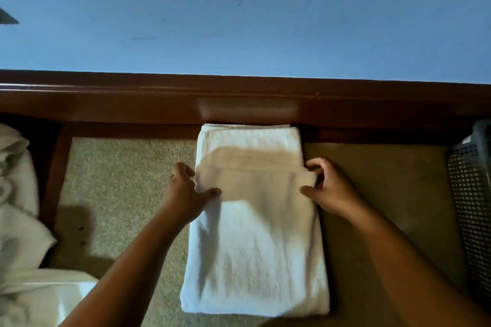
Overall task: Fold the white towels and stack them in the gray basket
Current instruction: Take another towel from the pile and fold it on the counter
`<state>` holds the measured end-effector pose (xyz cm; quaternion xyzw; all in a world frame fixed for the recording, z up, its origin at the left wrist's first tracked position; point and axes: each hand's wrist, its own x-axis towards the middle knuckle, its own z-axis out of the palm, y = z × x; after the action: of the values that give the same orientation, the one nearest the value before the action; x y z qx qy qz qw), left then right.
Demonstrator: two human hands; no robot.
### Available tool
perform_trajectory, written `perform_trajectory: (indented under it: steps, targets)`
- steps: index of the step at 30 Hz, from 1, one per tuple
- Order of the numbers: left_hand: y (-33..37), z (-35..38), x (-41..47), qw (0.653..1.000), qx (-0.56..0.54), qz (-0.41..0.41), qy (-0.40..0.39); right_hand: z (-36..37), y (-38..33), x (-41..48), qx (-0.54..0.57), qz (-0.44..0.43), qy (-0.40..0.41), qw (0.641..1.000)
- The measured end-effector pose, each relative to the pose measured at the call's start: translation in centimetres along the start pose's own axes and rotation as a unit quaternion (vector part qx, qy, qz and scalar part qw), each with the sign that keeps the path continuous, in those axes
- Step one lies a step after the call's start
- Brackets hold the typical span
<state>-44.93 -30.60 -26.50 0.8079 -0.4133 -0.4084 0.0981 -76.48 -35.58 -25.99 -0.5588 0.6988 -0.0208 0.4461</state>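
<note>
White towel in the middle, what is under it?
Greenish carpet shows beside the white towel, so it likely lies on that. The patch directly beneath is covered.

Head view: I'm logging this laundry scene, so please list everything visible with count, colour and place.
blue surface: 1, blue, top half
wooden frame: 1, brown, across the middle
carpet: 1, beige, below the frame
folded towel: 1, white, centre of the carpet, far end at the frame
loose towels: heap, number unclear, white, left edge
basket: 1, gray mesh, right edge
left hand: 1, grips the folded towel's left edge
right hand: 1, grips its right edge
</note>
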Motion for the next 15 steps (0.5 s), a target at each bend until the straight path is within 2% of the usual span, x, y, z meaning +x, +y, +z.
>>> perform_trajectory:
  steps: [2,5,7,9,13,15]
  targets:
    - [-0.6,-0.3,-0.7,0.999,0.019,0.001,-0.028,0.2,0.5,-0.1,-0.032,0.014,-0.003,0.999]
    - [-1.2,-0.4,-0.8,0.997,-0.013,0.026,-0.072,0.6,0.2,-0.1,0.045,0.016,0.000,0.999]
    - [-1.0,-0.8,-1.0,0.992,-0.088,0.039,-0.078,0.3,-0.5,-0.1,0.070,-0.007,0.031,0.997]
    - [-0.6,-1.3,-0.8,0.974,-0.209,0.040,-0.080,-0.4,-1.7,-0.4,0.098,-0.055,0.056,0.992]
    - [0.3,-1.4,-0.2,0.929,-0.360,0.051,-0.063,-2.3,-5.1,0.3,0.168,-0.151,0.042,0.973]
    - [1.2,-1.3,0.7,0.914,-0.403,0.040,-0.021,-2.4,-6.5,2.2,0.251,-0.126,0.071,0.957]
